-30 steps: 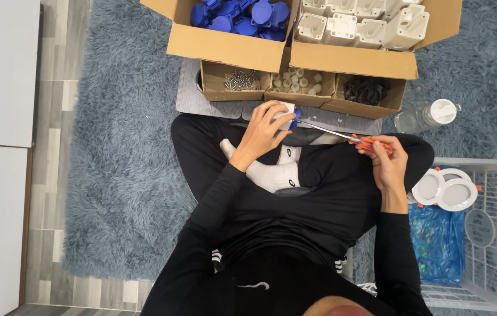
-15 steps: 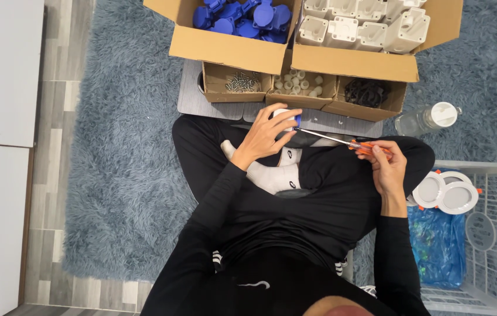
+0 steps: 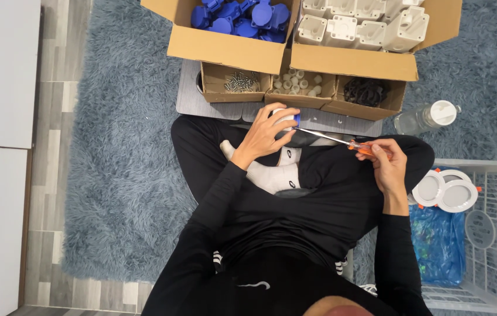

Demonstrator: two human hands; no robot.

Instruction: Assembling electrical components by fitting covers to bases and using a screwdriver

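1. White-and-blue plastic part [image 3: 288, 119] clamped in left hand [image 3: 263, 136], fingers curled round it, over the lap, just short of the grey board's [image 3: 213, 105] near edge.
2. Right hand [image 3: 384, 165] closed on orange handle of screwdriver [image 3: 342, 141]; metal shaft angled left, tip meeting the part.
3. Along the board's far edge: three small cardboard trays – screws [image 3: 238, 81], white caps [image 3: 298, 83], black pieces [image 3: 367, 91].
4. Behind those: two big boxes – blue parts [image 3: 239, 13], white housings [image 3: 365, 17].
5. Off the board's right end, on blue-grey rug [image 3: 125, 175]: clear bottle [image 3: 427, 117], white wire basket [image 3: 494, 234] holding round white discs [image 3: 444, 190].
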